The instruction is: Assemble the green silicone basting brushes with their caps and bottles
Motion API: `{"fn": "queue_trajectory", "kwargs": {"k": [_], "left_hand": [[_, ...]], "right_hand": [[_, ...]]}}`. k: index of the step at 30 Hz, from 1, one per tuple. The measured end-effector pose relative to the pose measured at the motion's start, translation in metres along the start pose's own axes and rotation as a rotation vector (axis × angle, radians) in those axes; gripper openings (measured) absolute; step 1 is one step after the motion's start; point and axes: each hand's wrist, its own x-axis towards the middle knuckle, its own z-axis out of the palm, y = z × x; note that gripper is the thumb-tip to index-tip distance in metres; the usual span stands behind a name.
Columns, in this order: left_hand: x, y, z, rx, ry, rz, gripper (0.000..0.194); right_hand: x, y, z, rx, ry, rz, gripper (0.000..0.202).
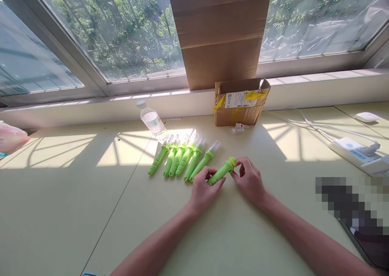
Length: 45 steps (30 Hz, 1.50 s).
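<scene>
Pink bag (10, 138): cut off by the left picture edge. Blue item (88, 274): sliver at the bottom edge, unidentifiable. Dark object (369, 235), tabletop's right edge: partly pixelated, cut off. Box label (240, 99): print too small to read.

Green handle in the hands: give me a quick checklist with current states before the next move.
1. Left hand has a grip on the lower end of the green handle: ok.
2. Right hand fingertips at the handle's yellow-ringed top end: ok.
3. Clear bulb fitted on this handle: not ok, none visible, unlike the finished ones.
4. Row of six finished green pieces lies apart from the hands, beside the water bottle: ok.
5. Loose bulbs lie in front of the cardboard box: ok.
6. More parts inside the box: cannot tell, interior hidden.
</scene>
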Motion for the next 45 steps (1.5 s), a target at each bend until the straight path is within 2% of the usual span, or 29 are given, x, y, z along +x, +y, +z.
{"fn": "queue_trajectory", "kwargs": {"k": [10, 27, 30, 34, 36, 41, 45], "left_hand": [[-0.001, -0.003, 0.001, -0.088, -0.010, -0.056, 0.022], [0.000, 0.008, -0.002, -0.211, -0.102, -0.204, 0.025], [0.000, 0.004, -0.002, -0.085, -0.091, -0.116, 0.025], [-0.001, -0.003, 0.002, 0.141, 0.015, 0.089, 0.021], [-0.002, -0.007, 0.004, 0.198, 0.055, 0.150, 0.022], [-0.003, -0.010, 0.005, 0.202, 0.103, 0.194, 0.008], [-0.004, -0.008, 0.004, 0.171, 0.084, 0.190, 0.012]], "right_hand": [[0.001, -0.002, 0.000, -0.050, -0.040, 0.033, 0.012], [0.001, -0.003, 0.000, -0.007, -0.026, 0.041, 0.011], [0.001, -0.001, 0.000, 0.004, -0.017, 0.043, 0.012], [0.001, 0.001, 0.001, 0.023, 0.029, 0.027, 0.013], [0.001, 0.001, 0.001, 0.025, 0.042, 0.019, 0.013], [0.001, -0.002, 0.001, -0.005, 0.025, 0.025, 0.011], [0.001, -0.004, 0.001, -0.053, 0.013, 0.044, 0.011]]}}
